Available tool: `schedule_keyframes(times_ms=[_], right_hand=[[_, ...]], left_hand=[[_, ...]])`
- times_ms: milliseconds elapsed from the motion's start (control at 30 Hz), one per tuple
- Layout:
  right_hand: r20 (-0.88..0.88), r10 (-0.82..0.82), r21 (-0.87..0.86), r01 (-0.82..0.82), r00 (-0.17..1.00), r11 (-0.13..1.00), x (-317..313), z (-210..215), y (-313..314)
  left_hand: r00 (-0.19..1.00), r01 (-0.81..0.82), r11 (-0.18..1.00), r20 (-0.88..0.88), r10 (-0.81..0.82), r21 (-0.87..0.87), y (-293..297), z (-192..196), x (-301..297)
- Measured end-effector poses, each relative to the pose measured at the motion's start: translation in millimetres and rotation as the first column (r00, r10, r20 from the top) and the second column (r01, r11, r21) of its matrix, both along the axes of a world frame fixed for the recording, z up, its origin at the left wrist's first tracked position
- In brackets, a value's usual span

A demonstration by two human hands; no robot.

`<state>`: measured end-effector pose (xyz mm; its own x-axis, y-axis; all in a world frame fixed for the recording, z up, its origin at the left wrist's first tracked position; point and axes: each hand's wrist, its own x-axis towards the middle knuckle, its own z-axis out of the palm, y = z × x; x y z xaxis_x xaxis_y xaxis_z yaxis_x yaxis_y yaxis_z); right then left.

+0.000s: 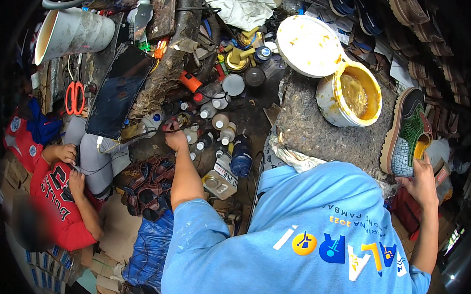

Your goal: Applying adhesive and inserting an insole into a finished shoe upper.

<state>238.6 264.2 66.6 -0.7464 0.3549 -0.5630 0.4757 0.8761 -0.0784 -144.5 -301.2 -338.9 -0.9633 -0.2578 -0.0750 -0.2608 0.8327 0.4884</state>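
Note:
My left hand [177,138] reaches in among a cluster of small bottles on the dark surface at the middle. Its fingers are curled at something red, too small to make out. Around it stand white-capped bottles [208,111], and a dark blue bottle [241,155] is to its right. My right hand [421,183] grips the heel end of a shoe [408,137] at the right. The shoe has a green, black and grey patterned upper, a tan sole and a yellow lining. It stands beside the stone block, its toe pointing away from me.
An open tub of amber paste [374,95] sits on the stone block [311,127], its smeared lid [310,47] beside it. A phone [120,90], orange-handled scissors [75,97] and a white bucket [84,31] lie left. A person in red [57,201] sits at left; shoes line the right.

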Motion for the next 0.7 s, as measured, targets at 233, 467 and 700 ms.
schedule_keyframes(times_ms=[233, 467, 700], right_hand=[[-0.033, -0.060, 0.005, 0.060, 0.998, 0.998, 0.3, -1.3, -6.5], [-0.061, -0.110, 0.032, 0.112, 0.992, 0.993, -1.4, -2.5, -10.8], [-0.027, -0.095, 0.005, 0.095, 0.995, 0.995, -3.5, 0.3, -6.3]], left_hand=[[0.984, 0.094, 0.987, 0.166, -0.072, -0.128, -12.1, -27.0, -5.1], [0.748, -0.087, 0.987, 0.663, -0.023, 0.132, -3.2, -31.0, -41.5], [0.687, -0.058, 0.953, 0.704, -0.179, 0.299, -23.7, -19.5, -50.4]])
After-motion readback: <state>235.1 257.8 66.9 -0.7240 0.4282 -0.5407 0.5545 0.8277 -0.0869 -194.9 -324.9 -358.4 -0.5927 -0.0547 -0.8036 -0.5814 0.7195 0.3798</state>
